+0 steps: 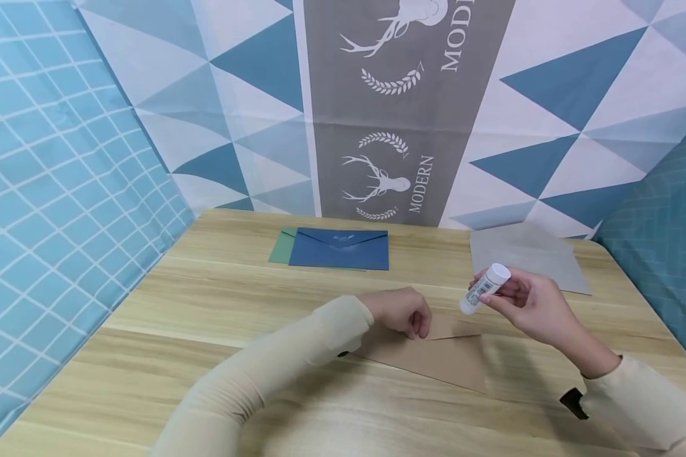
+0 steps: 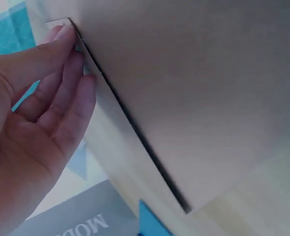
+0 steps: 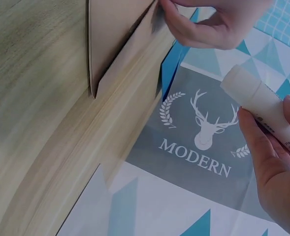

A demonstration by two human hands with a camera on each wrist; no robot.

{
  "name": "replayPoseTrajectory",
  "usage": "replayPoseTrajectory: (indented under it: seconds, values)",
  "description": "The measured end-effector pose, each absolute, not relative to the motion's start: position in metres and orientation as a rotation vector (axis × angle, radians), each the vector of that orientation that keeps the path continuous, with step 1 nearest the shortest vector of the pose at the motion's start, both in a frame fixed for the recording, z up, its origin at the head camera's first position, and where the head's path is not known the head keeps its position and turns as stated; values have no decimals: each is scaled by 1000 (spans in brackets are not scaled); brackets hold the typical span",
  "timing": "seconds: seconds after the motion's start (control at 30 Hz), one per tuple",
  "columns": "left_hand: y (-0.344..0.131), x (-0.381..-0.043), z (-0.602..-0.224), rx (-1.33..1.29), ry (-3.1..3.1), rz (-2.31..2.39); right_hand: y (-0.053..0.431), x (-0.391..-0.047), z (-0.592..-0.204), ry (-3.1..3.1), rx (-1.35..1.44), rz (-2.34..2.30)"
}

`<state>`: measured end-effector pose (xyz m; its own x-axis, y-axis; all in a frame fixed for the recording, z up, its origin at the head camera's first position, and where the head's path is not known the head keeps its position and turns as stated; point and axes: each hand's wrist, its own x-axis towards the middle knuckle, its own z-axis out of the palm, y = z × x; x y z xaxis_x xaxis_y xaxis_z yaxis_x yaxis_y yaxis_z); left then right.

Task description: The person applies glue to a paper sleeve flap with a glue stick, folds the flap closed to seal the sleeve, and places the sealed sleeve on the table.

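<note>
A brown paper envelope point(image 1: 443, 365) lies on the table in front of me. My left hand point(image 1: 400, 311) pinches the tip of its flap point(image 1: 454, 329) between thumb and fingertips; the left wrist view shows the flap's edge slightly apart from the envelope body point(image 2: 184, 103). Above the envelope's right end, my right hand point(image 1: 537, 308) holds a white glue stick point(image 1: 484, 289) with printed label, tilted and clear of the paper. In the right wrist view, thumb and fingers grip the glue stick point(image 3: 263, 103) around its body, and a seam shows near its white end.
Towards the back lie a dark blue envelope point(image 1: 340, 251) and a green envelope point(image 1: 282, 246) partly under it. A light grey envelope point(image 1: 528, 254) is at the back right. Patterned cloth point(image 1: 389, 114) hangs behind the wooden table point(image 1: 166, 304).
</note>
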<state>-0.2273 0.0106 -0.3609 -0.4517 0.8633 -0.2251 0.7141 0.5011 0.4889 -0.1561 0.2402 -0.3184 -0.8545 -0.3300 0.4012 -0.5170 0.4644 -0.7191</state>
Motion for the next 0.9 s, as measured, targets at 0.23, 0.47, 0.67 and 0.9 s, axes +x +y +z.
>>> replayPoseTrajectory:
  seconds: [0.23,0.47,0.67,0.9]
  values:
    - [6,-224,-365,1212,2363,532,241,-156,-322,-2520,722,1345]
    - [11,-227,-363,1137,2370,497,244,-158,-324,-2514,735,1325]
    - [27,-228,-355,1166,2321,466,245,-157,-319,-2510,738,1321]
    - [39,-223,-357,1210,2302,398,242,-155,-319,-2516,738,1356]
